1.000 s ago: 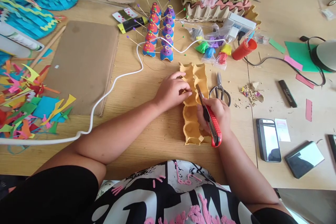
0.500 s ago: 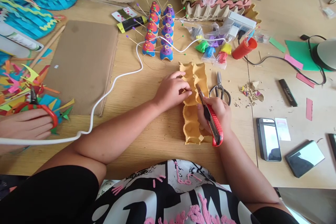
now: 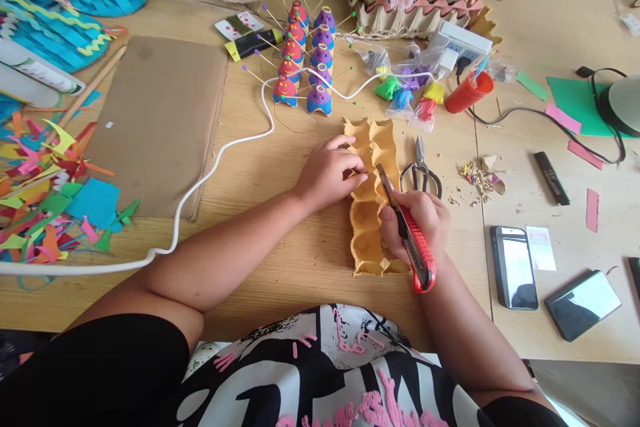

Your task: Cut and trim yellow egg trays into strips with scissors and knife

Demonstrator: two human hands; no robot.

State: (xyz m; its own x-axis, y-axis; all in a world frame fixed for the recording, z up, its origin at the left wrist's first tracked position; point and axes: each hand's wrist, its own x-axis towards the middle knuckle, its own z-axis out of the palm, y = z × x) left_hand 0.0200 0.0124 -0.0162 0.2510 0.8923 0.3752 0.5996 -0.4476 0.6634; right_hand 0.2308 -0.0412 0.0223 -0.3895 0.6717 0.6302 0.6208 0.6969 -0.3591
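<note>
A yellow egg-carton strip [image 3: 365, 215] with two rows of cups lies lengthwise on the table before me. My left hand [image 3: 333, 173] grips its left edge, thumb and fingers bent over the cups. My right hand [image 3: 423, 223] is closed round a red box cutter [image 3: 414, 243], whose blade points up and left over the middle of the strip. Black-handled scissors [image 3: 421, 170] lie just right of the strip.
Painted red figures [image 3: 285, 91] and purple figures [image 3: 319, 99] stand behind. A white cable [image 3: 215, 163] crosses the left side near a cardboard sheet [image 3: 157, 127]. A red cup [image 3: 469, 92], clay bags and phone [image 3: 515, 267] are at right.
My right hand and the box cutter have shifted slightly right and toward me. Another person's hand with red scissors has left the view at the left.
</note>
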